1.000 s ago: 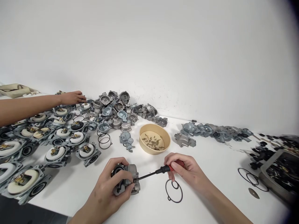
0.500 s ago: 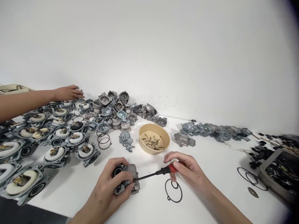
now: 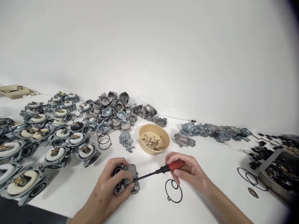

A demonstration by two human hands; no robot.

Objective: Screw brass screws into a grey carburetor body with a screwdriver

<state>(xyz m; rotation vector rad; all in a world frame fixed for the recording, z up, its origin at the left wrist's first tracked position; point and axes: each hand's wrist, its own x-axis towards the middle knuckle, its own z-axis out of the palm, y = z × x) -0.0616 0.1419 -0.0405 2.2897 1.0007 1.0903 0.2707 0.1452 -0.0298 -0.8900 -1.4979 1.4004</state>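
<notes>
My left hand (image 3: 114, 183) is closed around a grey metal carburetor (image 3: 132, 169) lying on the white table. Its thumb and index finger meet by the tip of a screwdriver (image 3: 161, 169), at a small brass-coloured screw that is mostly hidden. The screwdriver has a red and black handle and points left into the carburetor's side. My right hand (image 3: 187, 169) holds that handle between thumb and fingers. Just below the right hand lies a black rubber gasket ring (image 3: 173, 194) with a smaller ring at its top.
A tan bowl (image 3: 142, 141) with several small brass screws stands ahead. Carburetor bodies with white floats (image 3: 54, 154) cover the left side. Metal float bowls (image 3: 121, 115) are heaped behind; more castings (image 3: 215, 130) line the wall. A metal tray (image 3: 271, 177) of black parts is at right.
Another person's arm at the far left has gone out of view, uncovering the carburetors there. My right fingers have shifted on the screwdriver handle; my left hand has stayed in place.
</notes>
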